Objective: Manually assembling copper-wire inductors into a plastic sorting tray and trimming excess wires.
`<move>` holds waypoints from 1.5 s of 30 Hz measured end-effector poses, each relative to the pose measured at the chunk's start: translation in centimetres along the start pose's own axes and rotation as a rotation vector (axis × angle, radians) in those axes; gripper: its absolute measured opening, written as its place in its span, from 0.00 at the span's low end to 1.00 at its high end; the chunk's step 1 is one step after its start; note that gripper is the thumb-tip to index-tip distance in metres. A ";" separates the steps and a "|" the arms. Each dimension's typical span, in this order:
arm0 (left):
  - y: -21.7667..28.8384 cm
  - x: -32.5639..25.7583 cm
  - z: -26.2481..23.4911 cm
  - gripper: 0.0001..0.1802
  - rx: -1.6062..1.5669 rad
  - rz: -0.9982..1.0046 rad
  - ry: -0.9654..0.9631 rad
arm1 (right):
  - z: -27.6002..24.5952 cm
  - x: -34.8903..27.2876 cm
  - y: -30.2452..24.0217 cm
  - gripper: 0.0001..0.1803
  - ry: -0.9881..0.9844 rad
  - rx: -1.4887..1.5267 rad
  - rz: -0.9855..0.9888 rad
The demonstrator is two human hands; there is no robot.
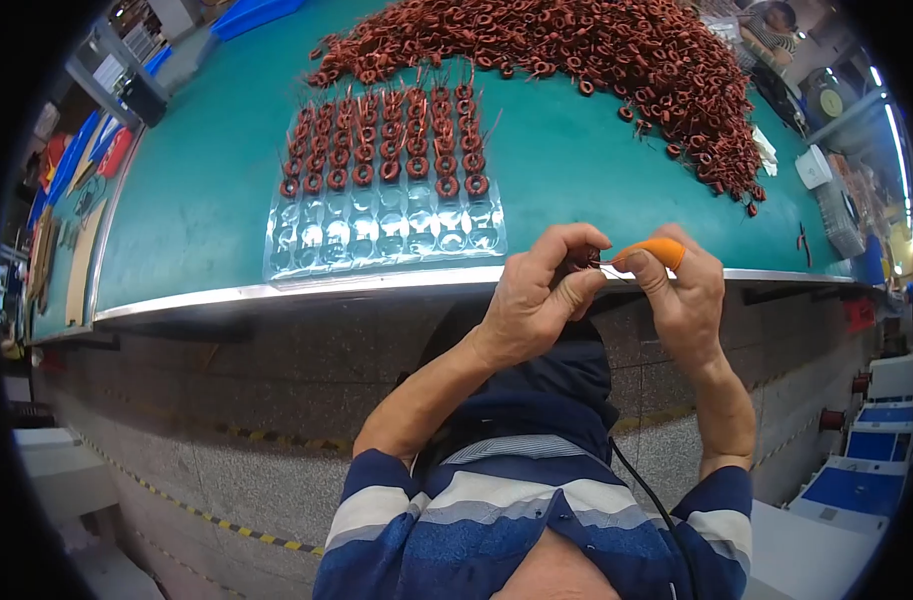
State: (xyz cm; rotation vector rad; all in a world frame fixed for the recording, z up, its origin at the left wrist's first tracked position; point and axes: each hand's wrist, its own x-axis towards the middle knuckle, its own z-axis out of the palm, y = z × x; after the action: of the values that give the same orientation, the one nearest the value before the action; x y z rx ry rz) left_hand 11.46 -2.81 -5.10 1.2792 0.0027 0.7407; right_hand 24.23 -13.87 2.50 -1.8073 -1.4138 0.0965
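Most of the coil (580, 259), right of centre in the frame, is hidden by your fingers; only a dark red part of its ring shows. Your left hand (538, 296) grips it between thumb and fingers, so the coil lies at that hand's fingertips, just above the table's front edge. Your right hand (688, 298) is closed at the coil's right side, its thumb and finger pinching a thin wire (606, 262); an orange finger cover (654, 250) hides that fingertip, and the wire's far end cannot be made out. The remaining fingers of both hands are partly concealed.

Left of centre, a clear tray (386, 256) carries rows of upright coils (364, 174), their rear rows blurred together by tangled leads. The pile (576, 50) at the top is cut off by the dark rim. At the upper right, a co-worker (773, 30) is small and indistinct.
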 end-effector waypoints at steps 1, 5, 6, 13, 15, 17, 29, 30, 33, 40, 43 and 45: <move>0.0 -0.1 -0.1 0.14 0.002 0.002 0.002 | 0.1 0.1 0.4 0.12 -0.044 0.193 0.086; -0.1 -0.9 -0.6 0.17 -0.050 -0.019 -0.018 | 1.0 0.5 1.5 0.17 -0.141 0.446 0.283; -0.3 -1.0 -0.6 0.16 -0.048 -0.029 0.003 | 1.4 0.6 2.0 0.17 -0.141 0.449 0.278; -0.7 -1.0 -1.9 0.13 0.018 -0.014 0.151 | 3.1 -0.5 5.2 0.18 0.092 0.679 0.333; -0.5 -0.9 -2.1 0.14 0.074 -0.041 0.128 | 3.3 -1.0 5.2 0.24 0.007 0.673 0.221; 0.1 -0.9 -2.0 0.15 -0.006 -0.053 0.109 | 4.0 -1.1 5.3 0.24 0.009 0.676 0.190; 0.7 -1.2 -1.3 0.16 0.185 -0.052 0.028 | 5.0 -0.7 2.0 0.08 0.227 0.344 -0.119; 0.9 -1.4 -1.3 0.18 0.116 -0.045 0.023 | 4.4 -0.7 0.7 0.09 0.195 0.443 0.085; 0.2 -1.3 -1.2 0.17 0.065 -0.023 0.026 | 5.9 0.2 2.5 0.13 0.167 0.886 0.170; 0.3 -1.4 -2.4 0.18 0.004 -0.032 0.088 | 7.2 -1.6 3.8 0.21 -0.015 0.882 0.231; 0.3 -1.3 -2.3 0.18 0.094 -0.017 0.083 | 8.7 -1.4 4.2 0.13 -0.033 0.799 0.239; 0.5 -1.2 -2.3 0.15 0.246 -0.018 0.146 | 8.5 -1.6 3.1 0.11 0.066 0.499 0.128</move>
State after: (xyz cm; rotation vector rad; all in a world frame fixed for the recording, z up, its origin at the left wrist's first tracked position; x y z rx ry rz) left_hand 9.39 -1.37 -5.87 1.4529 0.2297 0.8353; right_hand 21.67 -10.67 -5.66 -1.4653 -1.1052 0.4148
